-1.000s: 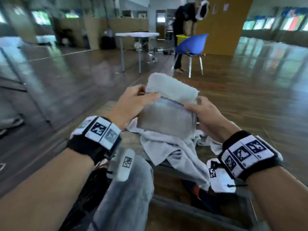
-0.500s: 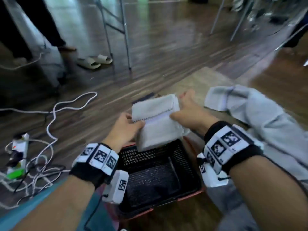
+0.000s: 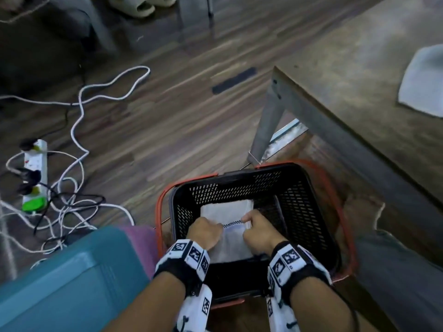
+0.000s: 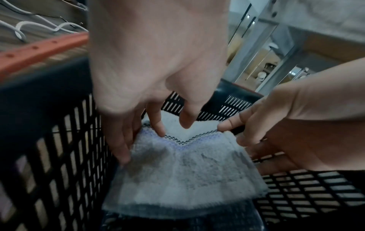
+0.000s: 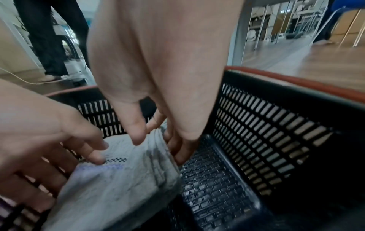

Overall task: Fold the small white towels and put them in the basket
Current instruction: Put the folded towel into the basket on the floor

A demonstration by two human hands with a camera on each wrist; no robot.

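Observation:
A folded white towel point(image 3: 227, 212) with a black-and-purple stitched stripe sits low inside the black mesh basket point(image 3: 309, 212), against its left wall. My left hand point(image 3: 203, 232) pinches the towel's left edge, and my right hand point(image 3: 257, 232) pinches its right edge. In the left wrist view the left hand point(image 4: 150, 136) has its thumb on top of the towel point(image 4: 183, 171) and its fingers down the side. In the right wrist view the right hand point(image 5: 158, 137) grips the towel point(image 5: 110, 184) the same way, next to the basket point(image 5: 266, 132) floor. Another white towel point(image 3: 422, 82) lies on the table.
The basket has red handles point(image 3: 160, 212) and stands on the wood floor by the table leg point(image 3: 266, 123). A power strip point(image 3: 34, 173) and tangled cables point(image 3: 79, 130) lie at left. A teal seat point(image 3: 60, 279) is near my left arm. Slippers point(image 3: 134, 6) sit far back.
Both hands carried the folded towel from above the table, left and down into the basket. My view swung from the room to the floor and basket.

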